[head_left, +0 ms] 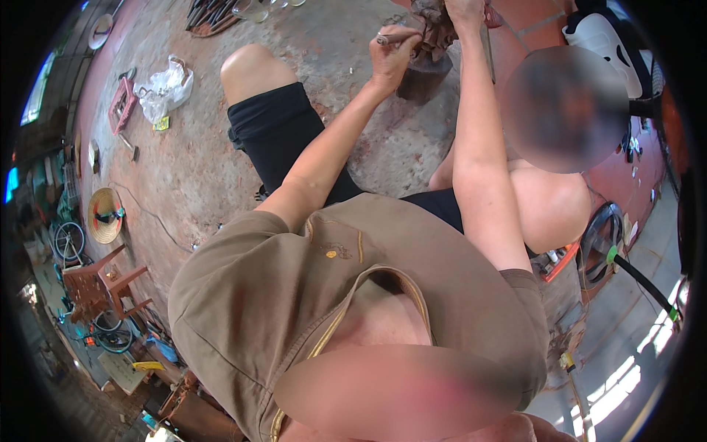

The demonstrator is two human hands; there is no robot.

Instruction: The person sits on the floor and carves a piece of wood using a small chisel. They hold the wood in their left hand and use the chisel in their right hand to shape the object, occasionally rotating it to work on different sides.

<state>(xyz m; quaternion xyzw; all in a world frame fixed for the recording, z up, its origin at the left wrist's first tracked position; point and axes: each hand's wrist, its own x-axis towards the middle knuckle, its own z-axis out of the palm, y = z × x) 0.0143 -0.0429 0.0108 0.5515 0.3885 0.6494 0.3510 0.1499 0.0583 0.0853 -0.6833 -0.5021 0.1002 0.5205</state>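
At the top edge, a dark brown, rough-shaped carving (436,35) rises above a dark block (425,79) on the floor. My left hand (394,57) is closed around a slim chisel-like tool (384,39), against the left side of the carving. The tool's working end is hidden behind the fingers and the carving. My right hand (465,12) is closed at the carving's right side, partly cut off by the top edge. What lies in its fingers is hidden.
Several dark slim tools (213,15) lie at the far left beside clear glass vessels (254,10). A white plastic bag (168,92) and a pink basket (120,107) stand left. A straw hat (104,215) and brown chair (110,280) are further out; a fan (602,243) stands right.
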